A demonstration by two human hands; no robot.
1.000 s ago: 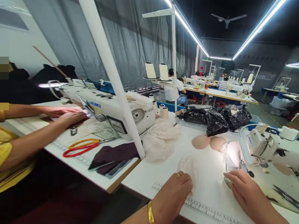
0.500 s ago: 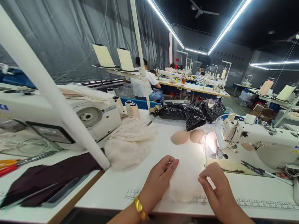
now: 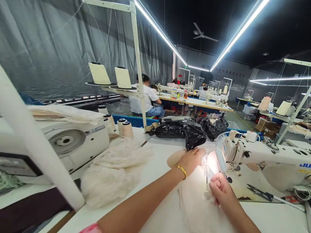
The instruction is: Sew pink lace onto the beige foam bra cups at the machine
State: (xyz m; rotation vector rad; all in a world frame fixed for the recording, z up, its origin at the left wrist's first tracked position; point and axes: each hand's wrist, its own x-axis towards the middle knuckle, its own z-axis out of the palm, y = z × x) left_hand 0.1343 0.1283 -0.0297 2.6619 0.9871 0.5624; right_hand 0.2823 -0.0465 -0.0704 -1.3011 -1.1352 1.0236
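My left hand, with a gold bracelet at the wrist, is stretched forward over the beige moulded cups. Its fingers lie extended across one cup and partly cover it. Closed in a pinch, my right hand holds the edge of a sheer pale fabric just in front of the sewing machine. The fabric spreads over the tabletop towards me. Under the machine's lamp, a brightly lit cup sits beside the needle area, joined by a strip of lace to the cups on the left.
Black plastic bags lie behind the cups. A heap of cream fabric is on the left, near thread cones and a white post. Scissors rest right of the machine. A person in a white shirt sits beyond.
My left hand has moved forward from the near tabletop onto the cups. The right hand has shifted up to the machine with the sheer fabric. The view has tilted up.
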